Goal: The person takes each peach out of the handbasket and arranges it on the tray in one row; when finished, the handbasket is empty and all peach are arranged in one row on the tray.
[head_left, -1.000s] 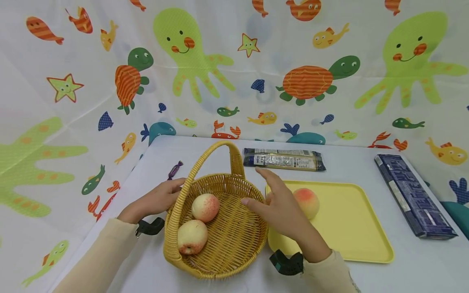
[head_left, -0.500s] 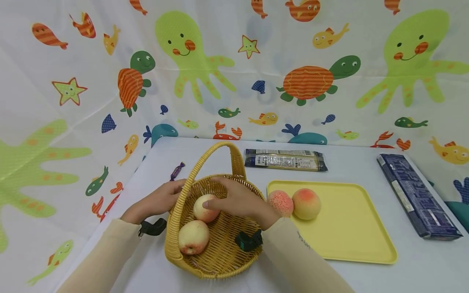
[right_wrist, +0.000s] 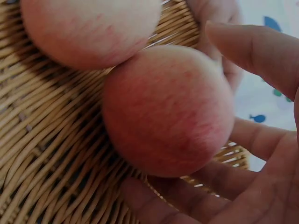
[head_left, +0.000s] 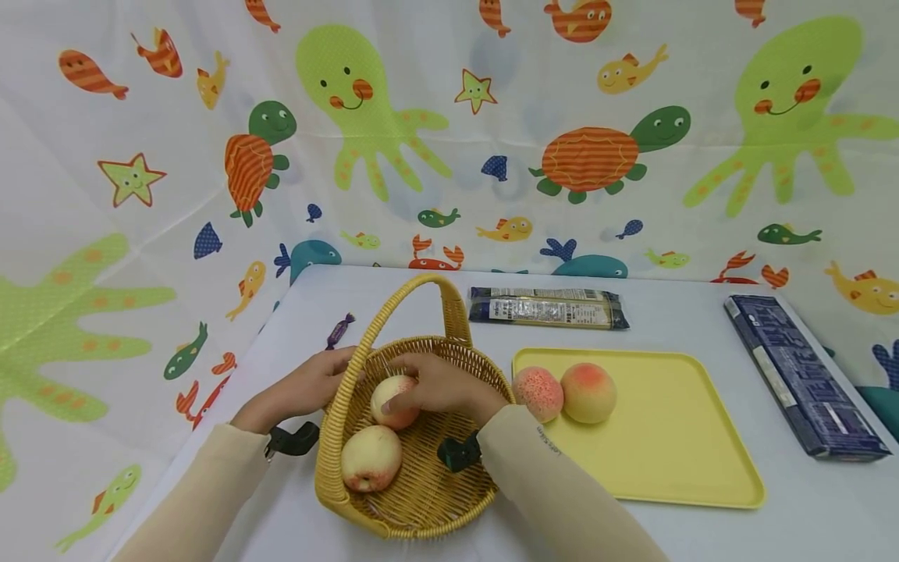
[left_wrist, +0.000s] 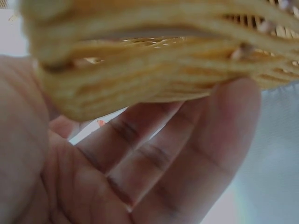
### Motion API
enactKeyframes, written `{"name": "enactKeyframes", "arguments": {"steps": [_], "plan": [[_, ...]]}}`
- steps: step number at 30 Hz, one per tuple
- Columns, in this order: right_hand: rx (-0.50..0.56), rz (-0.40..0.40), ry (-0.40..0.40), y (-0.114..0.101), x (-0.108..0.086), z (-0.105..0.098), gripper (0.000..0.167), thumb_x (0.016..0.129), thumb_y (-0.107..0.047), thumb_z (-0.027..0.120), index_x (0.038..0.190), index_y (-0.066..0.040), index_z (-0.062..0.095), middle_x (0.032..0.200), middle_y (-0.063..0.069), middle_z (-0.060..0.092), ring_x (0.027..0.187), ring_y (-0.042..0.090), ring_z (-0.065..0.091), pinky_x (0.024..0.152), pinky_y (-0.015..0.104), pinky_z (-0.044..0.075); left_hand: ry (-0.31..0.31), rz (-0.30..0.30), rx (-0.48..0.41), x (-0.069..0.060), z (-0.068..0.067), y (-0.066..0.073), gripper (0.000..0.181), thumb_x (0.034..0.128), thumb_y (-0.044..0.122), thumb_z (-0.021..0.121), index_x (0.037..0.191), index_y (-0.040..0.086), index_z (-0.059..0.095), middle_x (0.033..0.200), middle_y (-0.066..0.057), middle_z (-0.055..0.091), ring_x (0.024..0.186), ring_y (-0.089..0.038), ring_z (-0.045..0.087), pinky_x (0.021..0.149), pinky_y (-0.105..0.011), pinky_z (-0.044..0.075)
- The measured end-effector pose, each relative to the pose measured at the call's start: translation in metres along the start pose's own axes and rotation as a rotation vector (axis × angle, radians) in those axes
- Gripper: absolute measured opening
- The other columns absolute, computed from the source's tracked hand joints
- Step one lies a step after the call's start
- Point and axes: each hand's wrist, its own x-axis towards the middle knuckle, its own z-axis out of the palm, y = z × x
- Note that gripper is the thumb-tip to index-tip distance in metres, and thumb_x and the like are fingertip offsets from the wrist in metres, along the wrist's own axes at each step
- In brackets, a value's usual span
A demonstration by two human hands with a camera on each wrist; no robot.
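Observation:
A woven basket (head_left: 449,511) with an arched handle stands on the white table. Two pale peaches with a red blush lie inside it, the nearer peach (head_left: 371,459) and the farther peach (head_left: 393,390). My right hand (head_left: 445,382) reaches into the basket and curls round the farther peach, its fingers passing behind and below the fruit in the right wrist view. At the basket's left side, my left hand (head_left: 302,386) grips the edge, and in the left wrist view its fingers (left_wrist: 233,116) touch the wicker from below.
Right of the basket is a yellow tray (head_left: 674,437), where a speckled peach (head_left: 538,393) and a larger peach (head_left: 590,392) sit side by side. Behind lies a dark flat packet (head_left: 548,307). A purple box (head_left: 808,378) lies far right, and a wrapped candy (head_left: 340,331) behind my left hand.
My right hand has moved left from beside the tray into the basket and closed round the farther peach. My left hand stays at the basket's edge.

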Motion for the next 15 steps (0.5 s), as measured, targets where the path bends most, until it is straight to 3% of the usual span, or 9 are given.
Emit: {"name": "enactKeyframes", "arguments": {"steps": [7, 15], "plan": [[-0.007, 0.023, 0.005, 0.0039, 0.0007, 0.0046, 0.074, 0.083, -0.023, 0.086, 0.148, -0.007, 0.056, 0.122, 0.004, 0.068, 0.100, 0.014, 0.065, 0.091, 0.035, 0.053, -0.004, 0.006, -0.007, 0.0014, 0.0002, 0.0002, 0.029, 0.1102, 0.018, 0.054, 0.134, 0.003, 0.060, 0.110, -0.018, 0.072, 0.085, -0.026, 0.070, 0.069, -0.036, 0.060], [-0.055, 0.007, 0.035, 0.0069, 0.0041, 0.0106, 0.073, 0.082, -0.023, 0.087, 0.147, -0.008, 0.057, 0.122, 0.003, 0.068, 0.100, 0.013, 0.065, 0.089, 0.032, 0.054, 0.008, -0.006, -0.005, -0.0004, -0.0003, -0.0002, 0.030, 0.1096, 0.018, 0.055, 0.135, 0.003, 0.061, 0.106, -0.016, 0.072, 0.082, -0.025, 0.068, 0.067, -0.036, 0.059]]}}
